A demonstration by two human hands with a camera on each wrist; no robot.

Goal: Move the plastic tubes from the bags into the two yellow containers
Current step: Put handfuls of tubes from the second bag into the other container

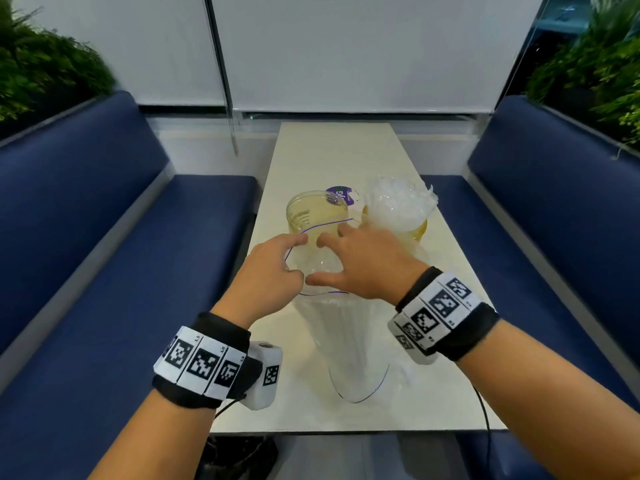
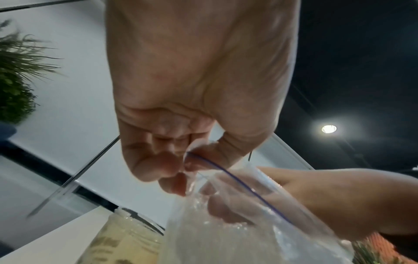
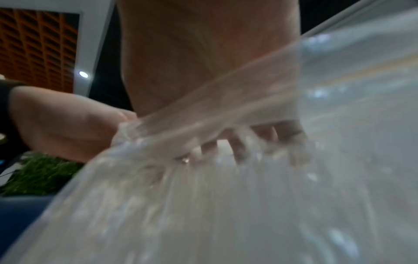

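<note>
Left hand (image 2: 181, 125) pinching the blue-lined rim of the zip bag (image 1: 341, 337); right hand (image 1: 363, 263) with fingers spread inside its mouth among the clear plastic tubes (image 3: 203, 205). Likely risks: thin film slipping from the pinch, tubes spilling onto the surface (image 1: 450, 393), or knocking the empty yellow container (image 1: 313, 216) just beyond. Second yellow container (image 1: 417, 230) already heaped.

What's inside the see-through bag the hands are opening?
The clear zip-top plastic bag holds a bundle of clear plastic tubes. The right hand reaches into its mouth. How many tubes cannot be told.
</note>
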